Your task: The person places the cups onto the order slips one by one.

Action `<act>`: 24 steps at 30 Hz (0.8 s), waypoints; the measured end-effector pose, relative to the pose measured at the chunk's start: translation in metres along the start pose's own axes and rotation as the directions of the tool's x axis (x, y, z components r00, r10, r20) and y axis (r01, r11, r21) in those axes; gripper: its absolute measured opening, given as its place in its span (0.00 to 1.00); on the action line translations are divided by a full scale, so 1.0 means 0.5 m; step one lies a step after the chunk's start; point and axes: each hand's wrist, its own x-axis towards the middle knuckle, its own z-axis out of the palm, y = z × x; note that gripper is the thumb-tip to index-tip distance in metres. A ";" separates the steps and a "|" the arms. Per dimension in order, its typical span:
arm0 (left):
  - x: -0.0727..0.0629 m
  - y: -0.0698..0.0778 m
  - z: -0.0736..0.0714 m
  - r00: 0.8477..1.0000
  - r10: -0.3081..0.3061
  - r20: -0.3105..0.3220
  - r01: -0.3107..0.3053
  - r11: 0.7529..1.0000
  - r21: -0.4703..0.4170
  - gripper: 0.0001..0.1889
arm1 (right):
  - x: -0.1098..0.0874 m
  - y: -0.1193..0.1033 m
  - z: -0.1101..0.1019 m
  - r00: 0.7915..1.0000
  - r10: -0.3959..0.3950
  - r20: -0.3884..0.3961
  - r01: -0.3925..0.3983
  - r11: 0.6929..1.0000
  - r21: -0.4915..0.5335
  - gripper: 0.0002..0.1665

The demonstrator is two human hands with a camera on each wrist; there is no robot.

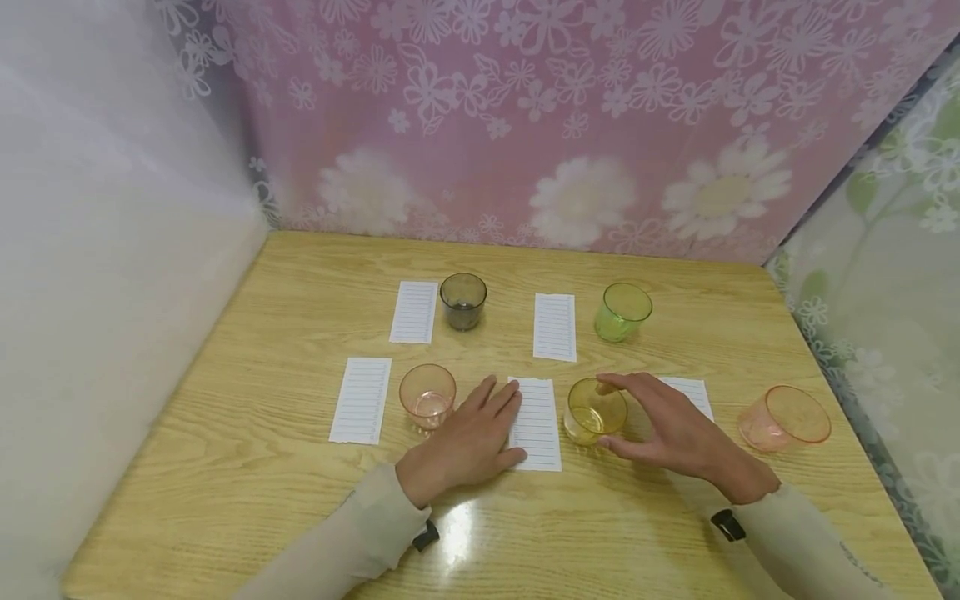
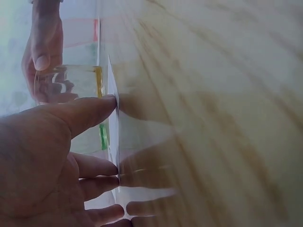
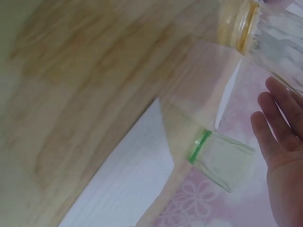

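In the head view my left hand (image 1: pixel 467 437) rests with straight fingers over a slip of lined paper (image 1: pixel 536 425); its thumb and fingertips press on the paper's edge in the left wrist view. Just right of that slip stands a yellow-tinted glass (image 1: pixel 588 421), upright on the table. My right hand (image 1: pixel 671 425) reaches around the rim of this glass, forefinger by the far side and thumb by the near side. Its other fingers (image 3: pixel 281 120) are extended close beside the glass in the right wrist view. A pink glass (image 1: pixel 427 396) stands by my left fingers.
The wooden table (image 1: pixel 225 467) also holds a dark grey glass (image 1: pixel 463 302), a green glass (image 1: pixel 624 312) and another pink glass (image 1: pixel 783 419) at the right. More paper slips (image 1: pixel 362 400) lie beside the glasses, one partly under my right hand. Flowered cloth (image 1: pixel 525 125) hangs behind.
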 end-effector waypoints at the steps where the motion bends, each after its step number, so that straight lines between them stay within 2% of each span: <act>1: 0.001 0.001 0.000 1.000 0.000 0.000 0.000 1.000 0.001 0.44 | 0.002 0.000 0.000 1.000 -0.005 -0.009 0.005 1.000 -0.003 0.48; 8: 0.014 0.008 0.004 1.000 0.019 -0.003 -0.019 1.000 0.013 0.45 | 0.017 -0.009 0.001 0.999 -0.030 -0.040 0.030 1.000 0.008 0.50; 18: 0.032 0.029 0.010 1.000 0.026 -0.010 -0.025 0.993 0.118 0.46 | 0.041 -0.032 0.004 0.999 -0.029 -0.015 0.029 0.999 0.031 0.47; 24: 0.036 0.034 0.014 1.000 0.025 -0.016 -0.023 0.990 0.142 0.47 | 0.048 -0.035 0.013 0.997 -0.068 -0.022 0.069 0.997 0.047 0.50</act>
